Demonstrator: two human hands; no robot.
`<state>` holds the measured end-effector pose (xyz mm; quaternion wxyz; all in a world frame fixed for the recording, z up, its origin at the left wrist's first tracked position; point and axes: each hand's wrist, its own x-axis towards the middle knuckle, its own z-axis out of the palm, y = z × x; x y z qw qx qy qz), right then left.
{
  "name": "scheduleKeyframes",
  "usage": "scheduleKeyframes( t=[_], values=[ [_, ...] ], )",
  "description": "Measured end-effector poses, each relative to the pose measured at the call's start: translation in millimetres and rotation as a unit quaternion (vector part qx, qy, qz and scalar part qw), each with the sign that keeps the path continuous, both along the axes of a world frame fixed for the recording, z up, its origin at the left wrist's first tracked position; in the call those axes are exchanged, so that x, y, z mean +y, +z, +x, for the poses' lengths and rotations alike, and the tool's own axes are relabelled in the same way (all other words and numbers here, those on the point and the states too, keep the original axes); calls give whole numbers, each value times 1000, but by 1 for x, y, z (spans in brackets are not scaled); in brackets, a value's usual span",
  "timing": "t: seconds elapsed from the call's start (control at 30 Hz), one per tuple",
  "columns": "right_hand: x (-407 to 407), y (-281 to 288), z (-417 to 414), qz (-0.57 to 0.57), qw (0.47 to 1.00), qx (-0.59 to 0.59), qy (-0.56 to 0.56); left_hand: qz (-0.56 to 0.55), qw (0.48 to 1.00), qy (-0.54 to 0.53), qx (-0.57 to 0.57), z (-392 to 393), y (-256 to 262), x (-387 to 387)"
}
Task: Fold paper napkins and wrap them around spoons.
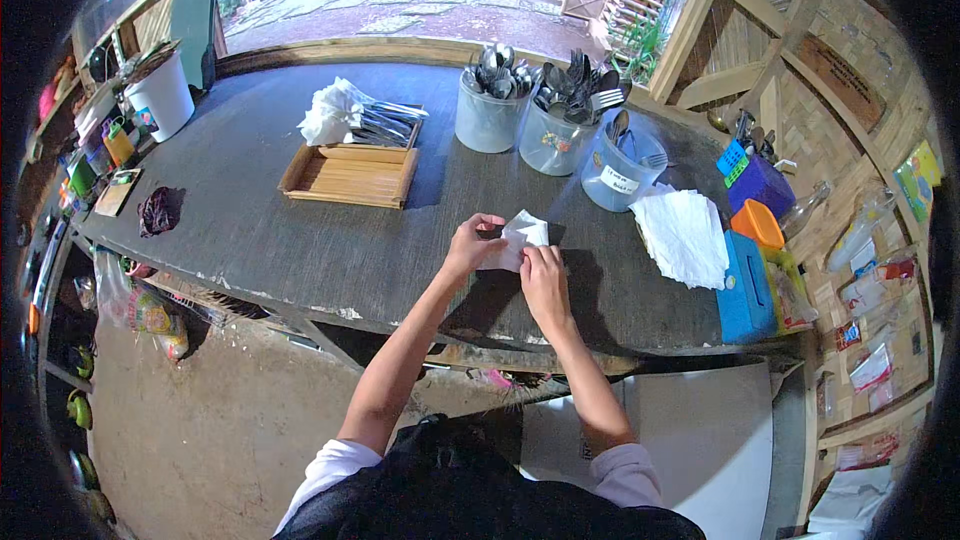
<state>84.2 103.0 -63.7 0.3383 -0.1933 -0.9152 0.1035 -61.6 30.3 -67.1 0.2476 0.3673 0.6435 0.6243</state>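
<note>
A white paper napkin, partly folded, is held between my two hands above the dark tabletop. My left hand grips its left side with thumb and fingers. My right hand pinches its lower right edge. To the right lies a stack of white napkins. Beyond my hands stand several clear plastic tubs of spoons and forks, among them a left tub, a middle tub and a labelled right tub. Napkin-wrapped cutlery rests on a bamboo tray, behind an empty bamboo tray.
A blue box, an orange container and a purple cutlery holder stand along the right wall. At the left are a white bucket and a dark crumpled item. The table's near edge is chipped.
</note>
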Motion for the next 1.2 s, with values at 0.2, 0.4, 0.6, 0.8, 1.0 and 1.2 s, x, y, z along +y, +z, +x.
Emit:
scheduleKeyframes(
  t=[0.2, 0.4, 0.6, 0.8, 1.0, 1.2],
  values=[
    [-17, 13, 4, -19, 999, 27, 2, 59, 985, -33, -159, -5, -3, 9],
    [-7, 7, -8, -36, 998, -5, -59, 42, 975, -45, -215, -1, 6, 15],
    [0, 5, -17, -122, 986, 105, -51, 89, 962, -16, -258, -3, 4, 5],
    [25, -4, -12, -187, 966, 138, -112, -32, 999, 28, -19, 8, 6, 1],
    [35, -2, -1, -136, 975, 77, -158, -67, 984, 65, 152, 26, 7, 13],
    [36, -6, 6, -111, 972, 24, -205, -101, 977, 46, 180, 25, 7, 30]
  ],
)
